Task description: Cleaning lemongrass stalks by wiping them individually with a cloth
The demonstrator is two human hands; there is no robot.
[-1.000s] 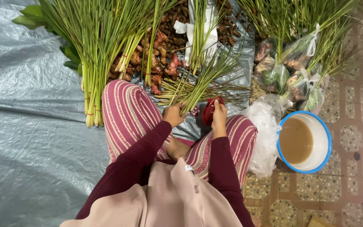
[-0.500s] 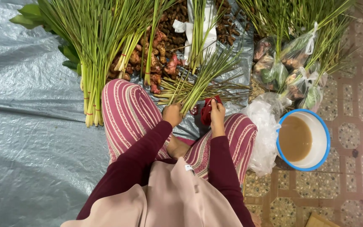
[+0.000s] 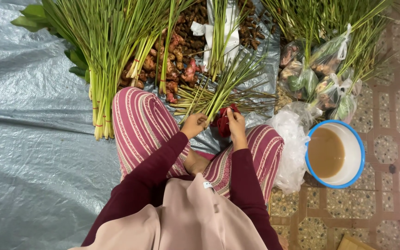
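My left fingers (image 3: 194,124) pinch the base of a small lemongrass bundle (image 3: 223,92): thin stiff green stalks fanning away from me. My right fingers (image 3: 235,121) are clenched on a red band (image 3: 221,121), soft-looking, bunched, right beside the stalk ends. Both sit between my knees in striped trousers (image 3: 140,129). Past the fingers: knobbly brown-pink ginger roots (image 3: 177,51). Left of them: a long tied lemongrass sheaf (image 3: 100,69) on a crinkled grey tarp (image 3: 33,139). Right: clear plastic bags (image 3: 318,76), a round blue-rimmed bowl (image 3: 355,139) of brown liquid on the tiled floor (image 3: 385,203).
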